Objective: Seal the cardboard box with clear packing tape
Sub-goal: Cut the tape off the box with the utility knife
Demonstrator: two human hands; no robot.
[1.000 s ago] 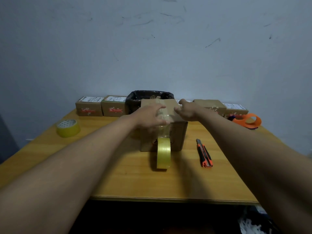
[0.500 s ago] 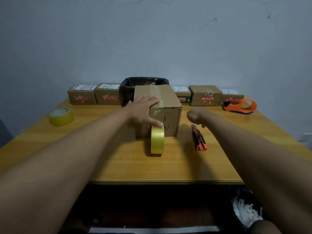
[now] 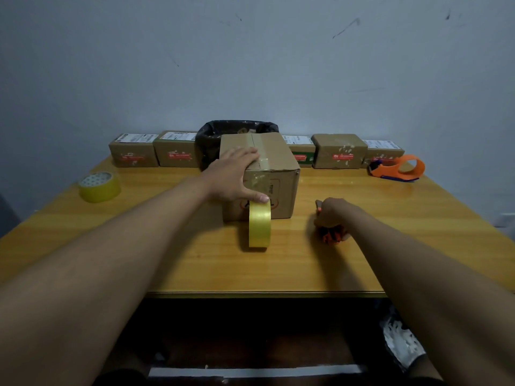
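Pressing down with my left hand (image 3: 232, 174), I keep the cardboard box (image 3: 274, 174) pinned near the middle of the desk (image 3: 172, 260). That hand lies flat and spread across the box's top left part, fingers reaching to the strip of clear tape (image 3: 257, 151) that runs along the top seam, while my thumb hooks down over the front face. It grasps nothing; it is a released, open palm bearing on cardboard. The thumb tip sits right at the top of the yellowish tape roll (image 3: 259, 225), which stands on edge on the desk against the front of the box, its tape running up the front face under my thumb.

My right hand (image 3: 333, 214) is down on the desk to the right of the box, apart from it, curled in a clenched grip around the orange and black utility knife (image 3: 331, 236); only the knife's near end and a bit of orange at its far tip show past my fingers.

A second yellow roll (image 3: 99, 187) lies flat near the desk's left edge. An orange tape dispenser (image 3: 398, 169) sits at the far right. Along the wall stands a row of small labelled cartons (image 3: 178, 151), with a bin lined in a black bag (image 3: 211, 137) just behind the box I am holding.
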